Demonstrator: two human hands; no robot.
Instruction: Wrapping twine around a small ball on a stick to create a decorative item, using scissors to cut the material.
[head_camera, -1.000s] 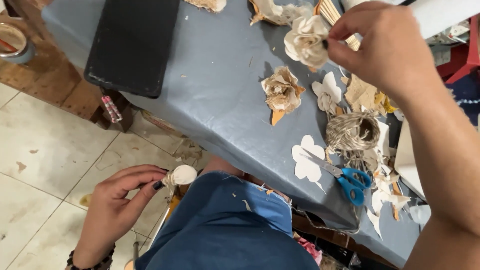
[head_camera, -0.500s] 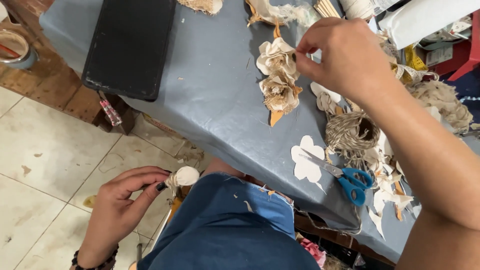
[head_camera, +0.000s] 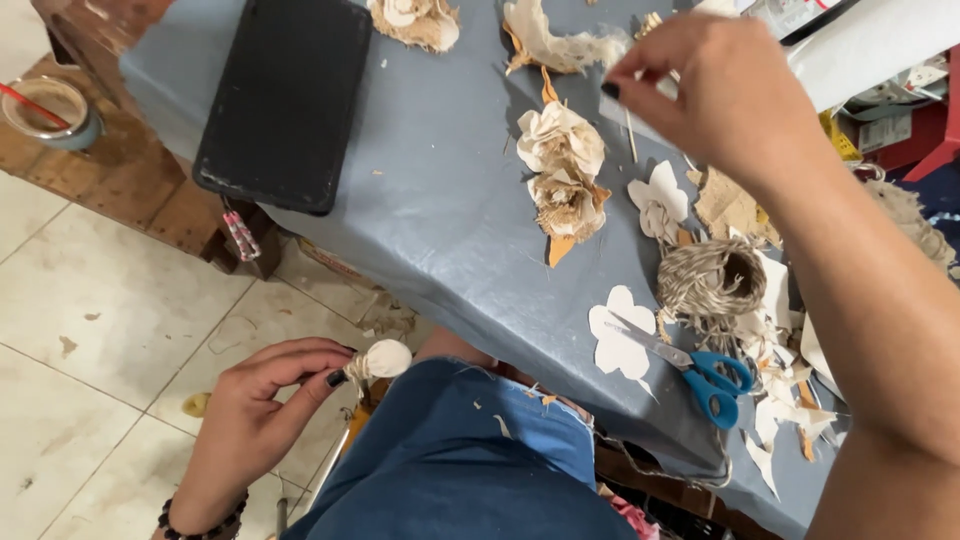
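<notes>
Low beside my knee, my left hand pinches a small cream paper bud by its stem. My right hand reaches out over the grey-blue table cover, thumb and fingers closed on a small pale strip next to a thin stick. Just below that hand lie two finished paper flowers, cream and tan, one against the other. A white paper flower lies to their right.
A ball of twine, blue-handled scissors on a white flower cut-out and paper scraps crowd the table's right end. A black tray sits at the left. More paper flowers lie at the far edge. A bowl stands on a wooden bench.
My right hand has moved left and farther out over the table, from above the twine to beyond the paired flowers. My left hand has kept the bud in place.
</notes>
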